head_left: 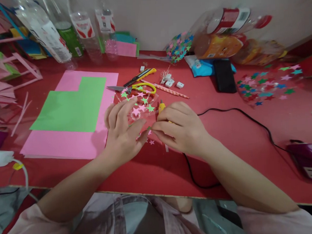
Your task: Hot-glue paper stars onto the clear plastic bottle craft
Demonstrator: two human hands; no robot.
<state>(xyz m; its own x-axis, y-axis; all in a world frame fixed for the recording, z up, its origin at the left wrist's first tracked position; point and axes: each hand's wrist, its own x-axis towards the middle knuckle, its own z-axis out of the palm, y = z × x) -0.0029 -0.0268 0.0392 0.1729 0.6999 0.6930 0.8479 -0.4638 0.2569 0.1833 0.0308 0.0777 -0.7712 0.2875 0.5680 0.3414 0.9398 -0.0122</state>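
My left hand (pixel 124 132) rests over a clear plastic piece with pink and green stars (pixel 144 101), its fingers spread apart. Opposite it, my right hand (pixel 181 128) has thumb and forefinger pinched at a small green star (pixel 149 128). A yellow-tipped tool (pixel 161 106), perhaps a glue gun, is partly hidden behind my right hand, with a black cord (pixel 238 110) running off to the right. Loose pink stars (pixel 152 142) lie below, between my hands. Scissors with yellow handles (pixel 144 86) lie just behind the starred plastic.
Pink sheets (pixel 61 143) and a green sheet (pixel 70 110) lie left on the red table (pixel 153 172). Behind stand plastic bottles (pixel 83 28), a cutter (pixel 140 77) and a striped straw (pixel 171 91). A phone (pixel 224 76) and starred plastic (pixel 268 86) are right.
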